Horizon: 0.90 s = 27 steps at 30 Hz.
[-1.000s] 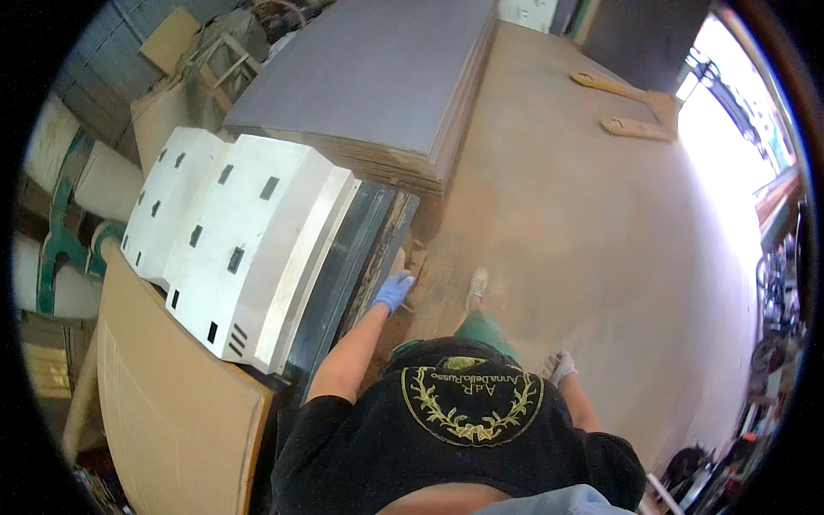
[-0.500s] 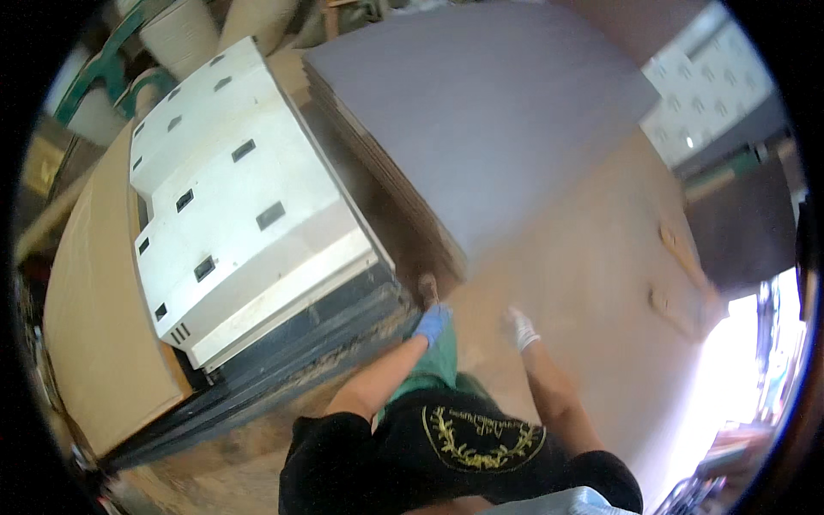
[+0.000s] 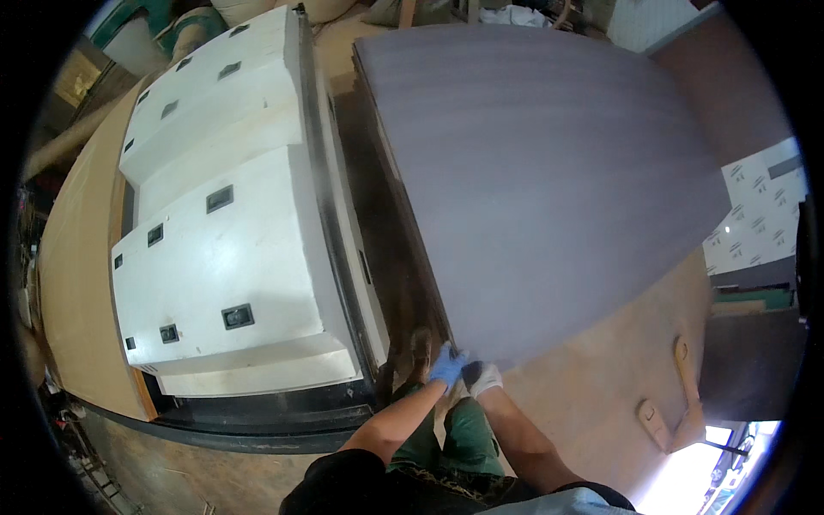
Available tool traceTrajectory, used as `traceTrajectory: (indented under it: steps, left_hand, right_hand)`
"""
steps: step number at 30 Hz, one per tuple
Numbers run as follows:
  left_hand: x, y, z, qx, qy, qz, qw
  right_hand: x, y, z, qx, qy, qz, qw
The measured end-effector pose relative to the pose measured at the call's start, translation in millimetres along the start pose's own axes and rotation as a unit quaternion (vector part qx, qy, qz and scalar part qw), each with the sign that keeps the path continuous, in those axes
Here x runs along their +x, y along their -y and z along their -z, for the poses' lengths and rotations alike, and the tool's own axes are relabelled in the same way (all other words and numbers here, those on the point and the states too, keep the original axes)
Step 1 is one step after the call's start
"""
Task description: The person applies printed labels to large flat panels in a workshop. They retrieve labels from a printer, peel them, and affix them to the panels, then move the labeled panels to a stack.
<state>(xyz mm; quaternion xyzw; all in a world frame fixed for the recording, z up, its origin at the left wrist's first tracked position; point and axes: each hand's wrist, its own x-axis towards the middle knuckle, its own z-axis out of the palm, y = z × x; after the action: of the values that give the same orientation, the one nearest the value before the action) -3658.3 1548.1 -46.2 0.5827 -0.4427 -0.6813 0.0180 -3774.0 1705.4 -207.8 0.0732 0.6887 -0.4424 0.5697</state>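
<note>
A large grey board [image 3: 549,189] lies flat on top of a stack, its near corner pointing toward me. My left hand [image 3: 449,366], in a blue glove, closes on that near corner. Right beside it, my right hand [image 3: 482,378] in a white glove has its fingers curled at the board's front edge. Fingertips of both hands are partly hidden. Both forearms reach forward from the lower edge of the view.
A white molded panel [image 3: 240,249] with several dark square recesses rests on black sheets [image 3: 275,421] at the left. Beyond it lies a tan board [image 3: 81,266]. A narrow gap separates the panel from the grey stack. Tan brackets [image 3: 678,421] lie on the floor at right.
I have moved closer to the grey stack. Both hands have come together at its near corner; before, they hung short of it, the right one over the floor.
</note>
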Motion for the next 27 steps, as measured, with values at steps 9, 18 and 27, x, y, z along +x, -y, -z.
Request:
traceTrajectory:
  steps: [9,18,27]
  left_hand:
    - [40.6,-32.0,-25.7,-0.028,-0.225,0.029,0.973]
    - [32.8,-10.4,-23.2,-0.151,-0.216,0.027,0.964]
    - [-106.8,-50.1,-83.0,-0.238,-0.125,0.121,0.956]
  right_hand:
    - [-136.6,153.0,-77.5,0.308,-0.050,-0.177,0.933]
    - [-157.4,165.6,-49.7,0.300,0.038,-0.109,0.947]
    - [-193.9,201.3,68.1,0.443,0.061,-0.002,0.894]
